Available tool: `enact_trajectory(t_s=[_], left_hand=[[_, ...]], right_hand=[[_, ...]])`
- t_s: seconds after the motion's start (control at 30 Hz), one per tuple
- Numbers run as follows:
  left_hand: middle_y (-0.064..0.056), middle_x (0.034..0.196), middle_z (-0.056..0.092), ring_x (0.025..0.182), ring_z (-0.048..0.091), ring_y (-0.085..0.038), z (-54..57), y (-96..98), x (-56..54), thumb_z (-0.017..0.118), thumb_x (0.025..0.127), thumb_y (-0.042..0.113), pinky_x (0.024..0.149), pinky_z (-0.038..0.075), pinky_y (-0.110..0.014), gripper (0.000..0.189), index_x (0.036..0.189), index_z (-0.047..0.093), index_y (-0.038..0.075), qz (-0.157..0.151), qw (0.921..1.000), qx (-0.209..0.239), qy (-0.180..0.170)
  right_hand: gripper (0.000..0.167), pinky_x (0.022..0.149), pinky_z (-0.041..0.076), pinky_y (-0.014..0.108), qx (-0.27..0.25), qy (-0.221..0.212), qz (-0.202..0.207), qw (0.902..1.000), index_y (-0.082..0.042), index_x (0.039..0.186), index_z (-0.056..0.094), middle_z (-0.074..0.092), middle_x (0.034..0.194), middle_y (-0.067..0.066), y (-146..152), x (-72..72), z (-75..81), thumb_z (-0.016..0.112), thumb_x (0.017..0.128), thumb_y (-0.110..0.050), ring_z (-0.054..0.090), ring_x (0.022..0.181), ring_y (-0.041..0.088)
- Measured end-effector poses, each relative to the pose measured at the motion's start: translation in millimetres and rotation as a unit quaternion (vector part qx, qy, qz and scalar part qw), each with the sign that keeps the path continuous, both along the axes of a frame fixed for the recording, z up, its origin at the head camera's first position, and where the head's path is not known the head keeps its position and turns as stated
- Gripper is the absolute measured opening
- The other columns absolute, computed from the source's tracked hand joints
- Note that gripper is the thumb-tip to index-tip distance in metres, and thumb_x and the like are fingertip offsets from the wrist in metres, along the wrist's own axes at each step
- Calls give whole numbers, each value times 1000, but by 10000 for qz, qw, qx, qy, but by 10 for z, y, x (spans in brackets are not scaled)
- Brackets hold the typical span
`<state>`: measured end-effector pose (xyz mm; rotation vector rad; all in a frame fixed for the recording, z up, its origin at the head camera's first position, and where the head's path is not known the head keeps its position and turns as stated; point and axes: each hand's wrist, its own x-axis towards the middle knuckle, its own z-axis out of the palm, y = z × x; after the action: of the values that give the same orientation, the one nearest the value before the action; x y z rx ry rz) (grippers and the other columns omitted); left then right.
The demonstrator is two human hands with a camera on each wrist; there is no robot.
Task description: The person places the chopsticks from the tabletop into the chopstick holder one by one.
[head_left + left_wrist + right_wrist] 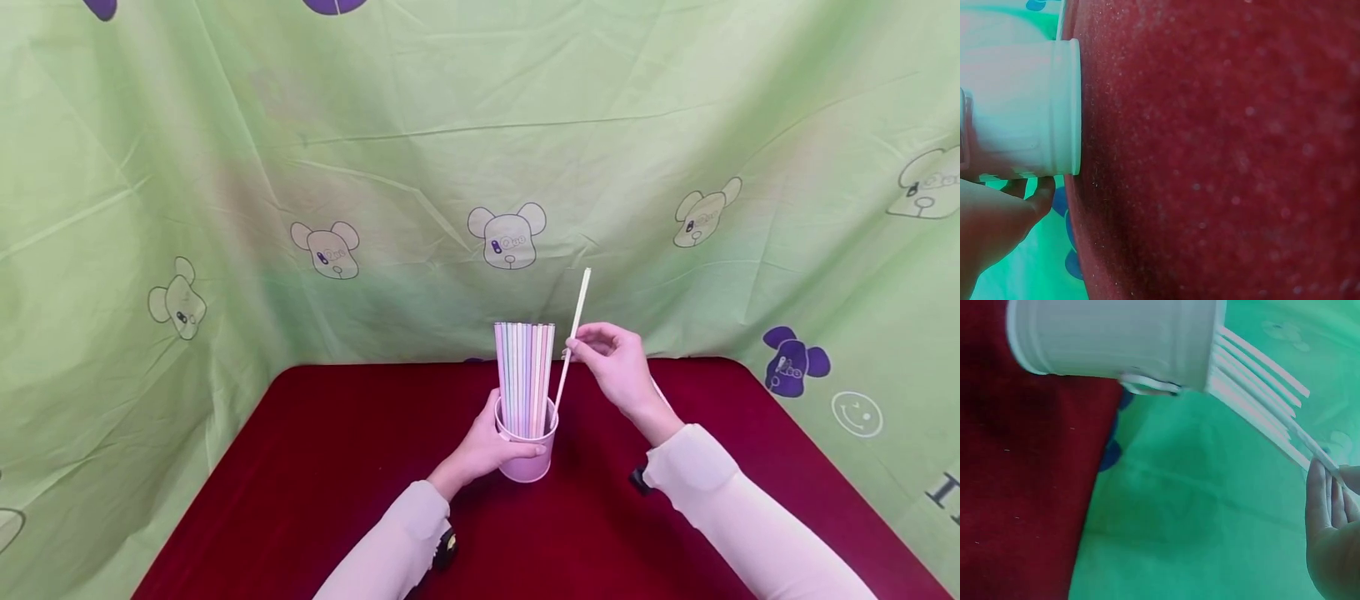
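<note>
A small pink bucket [525, 472] stands upright on the red tabletop, packed with pastel straws [522, 375] that rise well above its rim. My left hand [482, 443] grips the bucket from the left, thumb across its front near the rim; in the left wrist view some of its fingers [1040, 199] show along the bucket's side. Between thumb and fingertips, my right hand [621, 371] pinches one pale straw [579, 304] near its middle. This straw leans right, higher than the bundle, its lower end inside the bucket's right rim. The right wrist view shows the pinch [1335, 478] too.
A dark red cloth [337, 467] covers the table. Behind it and at both sides hangs a green curtain [420, 167] with bear faces printed on it. A small handle [1150, 384] sits on the bucket's side.
</note>
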<state>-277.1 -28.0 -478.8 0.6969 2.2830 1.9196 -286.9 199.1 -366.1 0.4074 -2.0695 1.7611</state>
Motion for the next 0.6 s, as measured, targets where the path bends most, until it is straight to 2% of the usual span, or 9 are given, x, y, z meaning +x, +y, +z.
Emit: enact_trajectory(t_s=[0.17,0.3,0.47,0.6], left_hand=[[3,130,61,116,61,-15,-2,0,0,95,70,19,104,46,-37,93,144,39,21,-32,10000,9,16],[3,130,61,116,61,-14,-2,-4,2,95,70,18,104,46,-36,93,144,39,21,-44,10000,1,23],[2,132,60,117,60,-14,-1,-3,-7,94,70,15,105,45,-34,94,145,38,19,-71,9999,5,96],[1,134,60,118,60,-15,-3,-1,-8,94,70,14,105,45,-34,95,146,37,18,-86,9999,27,111]], right_hand=[[21,71,58,21,441,-70,-36,9990,13,106,67,71,94,27,-87,7,-156,74,91,1,71,76,8],[17,70,56,17,748,-126,-88,9971,13,103,68,71,92,26,-156,27,-243,74,90,4,73,79,18],[13,70,57,19,1007,-215,-70,9947,16,100,67,70,89,29,-249,166,-205,71,90,9,73,83,38],[13,71,58,21,1045,-243,3,9942,17,99,67,69,88,30,-278,211,-220,71,89,10,73,82,39]])
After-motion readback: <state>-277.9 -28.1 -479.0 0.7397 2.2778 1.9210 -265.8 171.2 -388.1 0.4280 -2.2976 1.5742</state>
